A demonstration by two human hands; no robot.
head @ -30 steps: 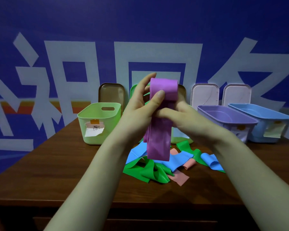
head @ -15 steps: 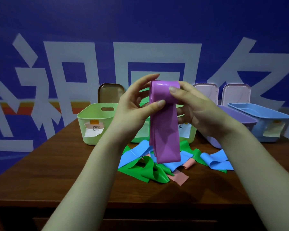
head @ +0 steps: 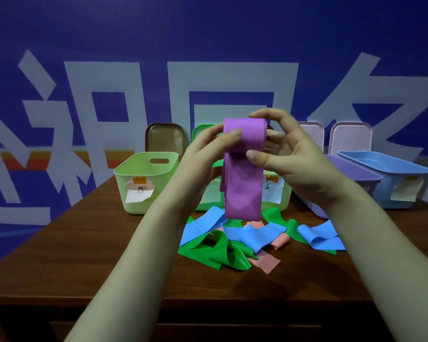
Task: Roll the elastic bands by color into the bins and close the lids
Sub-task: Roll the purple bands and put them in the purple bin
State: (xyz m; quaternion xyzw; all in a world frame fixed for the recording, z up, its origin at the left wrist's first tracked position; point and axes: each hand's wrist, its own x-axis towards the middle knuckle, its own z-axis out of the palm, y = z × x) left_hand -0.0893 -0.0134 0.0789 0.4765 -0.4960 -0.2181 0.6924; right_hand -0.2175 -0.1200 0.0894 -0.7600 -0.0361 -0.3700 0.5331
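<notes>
I hold a purple elastic band up in front of me, its top wound into a roll and its tail hanging above the table. My left hand pinches the roll from the left, thumb on its front. My right hand grips the roll from the right, fingers over the top and thumb beneath. Below lie loose green bands, blue bands and pink bands in a heap. Behind stand open bins: a green bin, a second green bin partly hidden, a purple bin and a blue bin.
Lids lean against the blue wall behind the bins: a brown lid, a green lid and two pale lids. The wooden table has its front edge near me. Paper labels hang on the bins' fronts.
The roll at the top of the purple band has grown and the hanging tail is shorter. My right hand has shifted round the roll, thumb now beneath it.
</notes>
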